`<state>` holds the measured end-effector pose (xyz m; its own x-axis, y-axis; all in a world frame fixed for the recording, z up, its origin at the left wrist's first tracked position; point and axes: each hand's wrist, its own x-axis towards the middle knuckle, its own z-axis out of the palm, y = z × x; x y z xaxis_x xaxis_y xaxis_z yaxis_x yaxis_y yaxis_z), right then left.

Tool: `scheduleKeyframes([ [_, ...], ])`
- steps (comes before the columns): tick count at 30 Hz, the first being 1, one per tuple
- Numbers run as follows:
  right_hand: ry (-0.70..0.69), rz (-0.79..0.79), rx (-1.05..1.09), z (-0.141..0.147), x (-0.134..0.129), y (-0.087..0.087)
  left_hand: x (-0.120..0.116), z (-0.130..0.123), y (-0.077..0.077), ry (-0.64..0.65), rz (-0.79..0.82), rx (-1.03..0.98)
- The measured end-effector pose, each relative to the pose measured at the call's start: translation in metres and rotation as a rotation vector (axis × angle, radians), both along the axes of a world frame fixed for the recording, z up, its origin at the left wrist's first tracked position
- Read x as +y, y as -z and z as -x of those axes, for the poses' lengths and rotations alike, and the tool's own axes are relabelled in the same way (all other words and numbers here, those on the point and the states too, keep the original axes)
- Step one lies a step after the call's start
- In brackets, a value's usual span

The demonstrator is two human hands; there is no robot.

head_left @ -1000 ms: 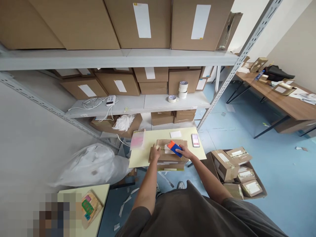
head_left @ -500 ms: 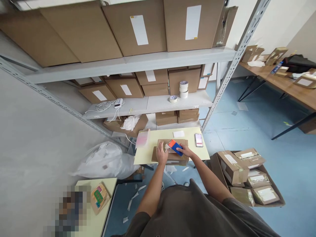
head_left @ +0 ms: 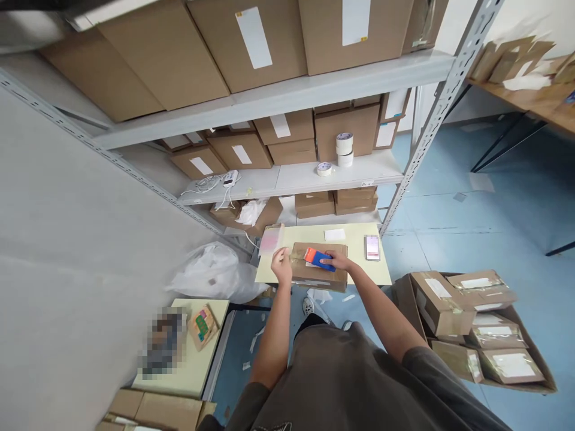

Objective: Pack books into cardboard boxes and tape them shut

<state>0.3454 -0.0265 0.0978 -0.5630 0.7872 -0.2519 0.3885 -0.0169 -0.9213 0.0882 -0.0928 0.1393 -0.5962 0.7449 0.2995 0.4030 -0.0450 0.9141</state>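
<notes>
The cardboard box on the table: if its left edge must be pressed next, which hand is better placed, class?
Left, most likely. The left hand is beside that edge of the cardboard box, while the right hand grips a blue-and-orange object over the box's top.

Dark grey short-sleeved shirt (head_left: pixel 345 383)

Blue floor (head_left: pixel 512 227), smooth, faint sheen; thin seams and dark scuffs, paper scraps scattered about. Plain grey wall (head_left: pixel 81 251) down the left side. White wall (head_left: pixel 557 18) at upper right. Pale grey metal shelving rack (head_left: pixel 336 90) spans the far side, slotted uprights, at least three levels showing. Pale yellow table (head_left: pixel 305 233) just in front of it; second pale yellow table (head_left: pixel 193 365) at lower left, near grey wall. Brown wood-topped desk (head_left: pixel 552 106), dark legs, far right. Light bright, fairly even, shadow beneath desk
</notes>
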Motion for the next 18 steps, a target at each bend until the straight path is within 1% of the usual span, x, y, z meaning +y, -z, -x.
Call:
scheduleKeyframes([
  [3,-0.038,-0.030,-0.055,0.000,0.009,-0.007,0.016,0.036,0.006,-0.034,0.087,-0.125],
  [5,-0.071,-0.039,-0.092,0.002,0.014,-0.012,0.026,0.055,0.015,-0.035,0.133,-0.193],
  [7,-0.095,-0.044,-0.135,0.004,0.017,-0.017,0.035,0.068,0.028,-0.040,0.171,-0.252],
  [9,-0.106,-0.046,-0.165,0.006,0.019,-0.020,0.041,0.073,0.043,-0.025,0.228,-0.316],
  [13,-0.132,-0.061,-0.207,0.009,0.022,-0.021,0.050,0.076,0.069,0.036,0.343,-0.421],
  [18,-0.150,-0.097,-0.281,0.018,0.024,-0.022,0.055,0.079,0.093,0.043,0.425,-0.476],
])
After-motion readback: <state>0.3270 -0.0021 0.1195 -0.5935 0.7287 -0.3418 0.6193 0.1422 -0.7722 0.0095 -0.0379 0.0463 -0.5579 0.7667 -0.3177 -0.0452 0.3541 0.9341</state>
